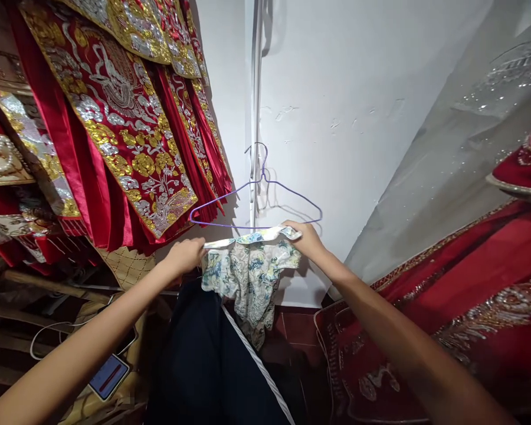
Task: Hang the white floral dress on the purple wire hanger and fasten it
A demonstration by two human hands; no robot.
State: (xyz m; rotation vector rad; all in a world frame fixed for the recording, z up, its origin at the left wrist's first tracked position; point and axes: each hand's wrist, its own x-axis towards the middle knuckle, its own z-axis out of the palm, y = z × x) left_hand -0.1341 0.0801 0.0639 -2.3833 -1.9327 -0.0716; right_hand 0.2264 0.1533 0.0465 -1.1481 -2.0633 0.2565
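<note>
A small floral garment in white, blue and yellow hangs between my two hands, stretched along its top edge. My left hand pinches its left end and my right hand grips its right end. Just above the cloth hangs a purple wire hanger, its hook caught on a white vertical pipe on the wall. My right hand sits at the hanger's lower right corner and may touch its bar.
Red garments with gold and silver embroidery hang at the left. More red embroidered cloth lies at the right under a clear plastic cover. A dark cloth is below my hands. A phone on a cable lies at lower left.
</note>
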